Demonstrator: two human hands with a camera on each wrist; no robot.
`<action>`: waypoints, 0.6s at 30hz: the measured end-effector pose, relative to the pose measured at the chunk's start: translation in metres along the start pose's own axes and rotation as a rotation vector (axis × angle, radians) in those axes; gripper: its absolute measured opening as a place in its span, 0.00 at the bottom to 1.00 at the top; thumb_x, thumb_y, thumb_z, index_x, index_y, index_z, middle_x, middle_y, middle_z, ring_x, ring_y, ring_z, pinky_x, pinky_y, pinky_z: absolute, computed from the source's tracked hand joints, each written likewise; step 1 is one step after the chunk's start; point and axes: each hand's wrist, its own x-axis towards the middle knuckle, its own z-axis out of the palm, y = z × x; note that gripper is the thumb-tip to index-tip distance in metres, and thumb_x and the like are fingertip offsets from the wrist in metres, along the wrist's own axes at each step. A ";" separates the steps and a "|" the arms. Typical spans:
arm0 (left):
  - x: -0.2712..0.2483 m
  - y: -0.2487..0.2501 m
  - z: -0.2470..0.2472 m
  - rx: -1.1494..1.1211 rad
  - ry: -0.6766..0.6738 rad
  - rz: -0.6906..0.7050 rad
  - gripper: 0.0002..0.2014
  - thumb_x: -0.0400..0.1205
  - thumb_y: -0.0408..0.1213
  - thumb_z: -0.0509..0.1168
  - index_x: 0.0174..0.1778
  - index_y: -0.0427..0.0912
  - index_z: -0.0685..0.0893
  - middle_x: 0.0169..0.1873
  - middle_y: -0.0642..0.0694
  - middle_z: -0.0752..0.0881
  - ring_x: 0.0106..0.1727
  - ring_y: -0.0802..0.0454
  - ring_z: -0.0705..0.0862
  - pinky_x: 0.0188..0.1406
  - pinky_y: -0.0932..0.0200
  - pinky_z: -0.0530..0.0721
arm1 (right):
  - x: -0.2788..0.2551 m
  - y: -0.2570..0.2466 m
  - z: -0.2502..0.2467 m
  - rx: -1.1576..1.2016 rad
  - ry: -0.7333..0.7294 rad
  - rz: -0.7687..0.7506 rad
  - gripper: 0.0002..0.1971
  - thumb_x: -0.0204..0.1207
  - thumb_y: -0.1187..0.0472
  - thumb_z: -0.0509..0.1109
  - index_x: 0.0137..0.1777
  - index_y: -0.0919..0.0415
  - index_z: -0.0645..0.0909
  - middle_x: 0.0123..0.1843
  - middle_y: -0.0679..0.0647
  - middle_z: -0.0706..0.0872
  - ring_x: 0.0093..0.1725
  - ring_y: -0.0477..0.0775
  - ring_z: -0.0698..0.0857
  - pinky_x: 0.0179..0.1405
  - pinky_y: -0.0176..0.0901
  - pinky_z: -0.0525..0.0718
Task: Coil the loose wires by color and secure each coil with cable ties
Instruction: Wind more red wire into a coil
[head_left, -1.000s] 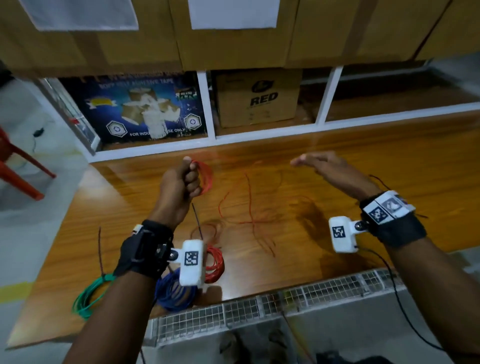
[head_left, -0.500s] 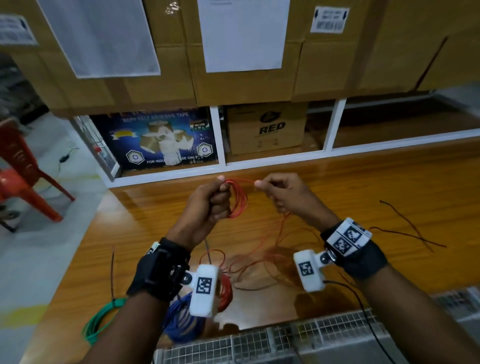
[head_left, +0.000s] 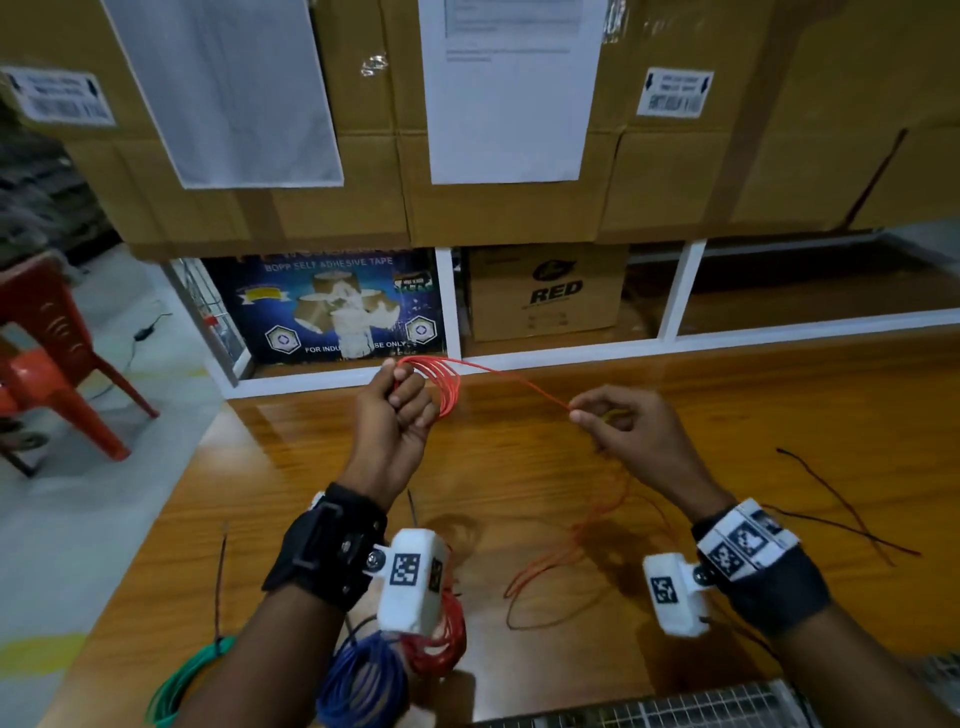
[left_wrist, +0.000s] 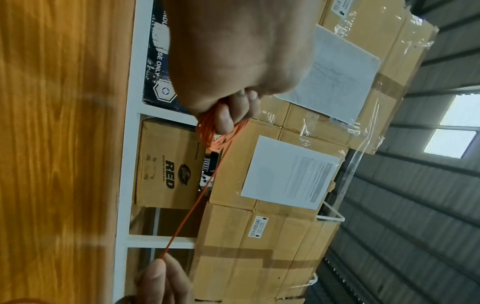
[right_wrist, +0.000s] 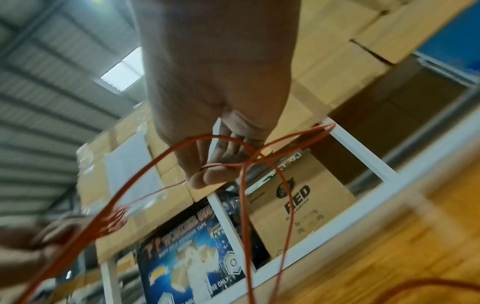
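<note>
Above the table (head_left: 675, 395), from the head view, our left hand (head_left: 395, 415) gripped the orange loops (head_left: 441, 384). Our right hand (head_left: 623, 426) pinched the wire. From the left wrist, fingers (left_wrist: 226, 119) curled around the loops. From the right wrist, loose wire (right_wrist: 244, 205) crossed itself and might tangle.

A glossy wooden table (head_left: 779, 395) carries 3 wire coils at its near edge: green (head_left: 176, 686), blue (head_left: 363, 680) and red (head_left: 441, 644). Loose orange wire (head_left: 566, 566) and thin black cable ties (head_left: 841, 514) lie farther right.
</note>
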 end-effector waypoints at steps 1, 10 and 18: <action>0.002 -0.001 0.001 0.035 0.018 0.031 0.17 0.93 0.43 0.50 0.38 0.45 0.70 0.20 0.55 0.64 0.17 0.61 0.59 0.18 0.66 0.62 | -0.001 0.002 0.005 -0.098 0.005 -0.064 0.05 0.80 0.59 0.78 0.53 0.54 0.91 0.46 0.45 0.91 0.38 0.41 0.89 0.34 0.36 0.89; 0.000 -0.013 0.021 0.506 -0.030 0.209 0.17 0.94 0.45 0.47 0.40 0.46 0.70 0.26 0.52 0.64 0.23 0.56 0.61 0.26 0.62 0.65 | 0.001 -0.033 0.038 -0.424 -0.343 -0.436 0.07 0.80 0.62 0.77 0.56 0.55 0.91 0.49 0.46 0.83 0.40 0.40 0.79 0.35 0.39 0.79; -0.011 -0.043 0.035 0.794 -0.192 0.313 0.22 0.95 0.43 0.48 0.38 0.38 0.76 0.29 0.46 0.75 0.30 0.51 0.72 0.29 0.57 0.71 | 0.026 -0.056 0.040 -0.264 -0.082 -0.664 0.08 0.79 0.60 0.78 0.54 0.63 0.92 0.49 0.55 0.87 0.44 0.45 0.84 0.44 0.32 0.83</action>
